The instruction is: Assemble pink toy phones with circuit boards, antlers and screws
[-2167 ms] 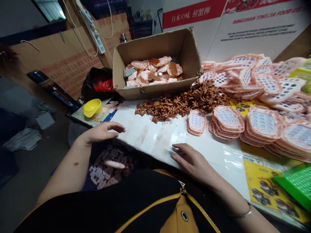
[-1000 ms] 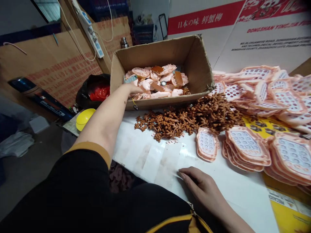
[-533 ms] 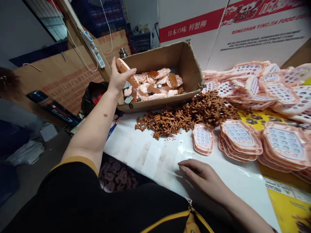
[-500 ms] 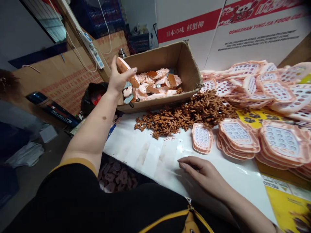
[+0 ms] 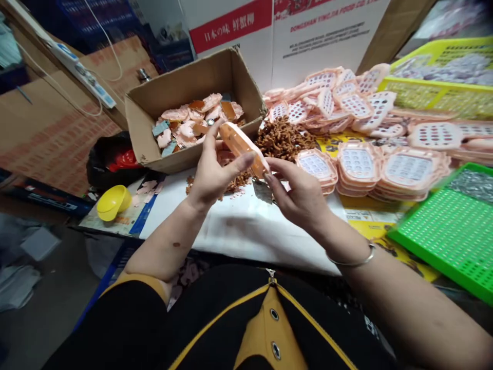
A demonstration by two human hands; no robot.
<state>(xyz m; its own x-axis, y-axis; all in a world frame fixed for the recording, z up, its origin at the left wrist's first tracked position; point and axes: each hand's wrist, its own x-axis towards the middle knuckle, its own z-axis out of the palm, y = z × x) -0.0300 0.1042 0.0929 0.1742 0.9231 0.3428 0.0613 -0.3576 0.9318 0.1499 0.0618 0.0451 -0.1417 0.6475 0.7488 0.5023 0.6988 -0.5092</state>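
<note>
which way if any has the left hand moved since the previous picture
Yes: the left hand has moved right and nearer the camera, judged against the cardboard box.

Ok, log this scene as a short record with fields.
Left hand: grips a pink-and-brown plastic shell, thumb on its brown side
Right hand: fingers on the shell's lower end
Shell pose: tilted, held above the table
Beyond, left: open cardboard box of mixed pink, brown and bluish-grey pieces
Behind hands: brown branching pieces, partly hidden
Right: stacked pink grid panels, green perforated tray
Far left: yellow bowl
</note>
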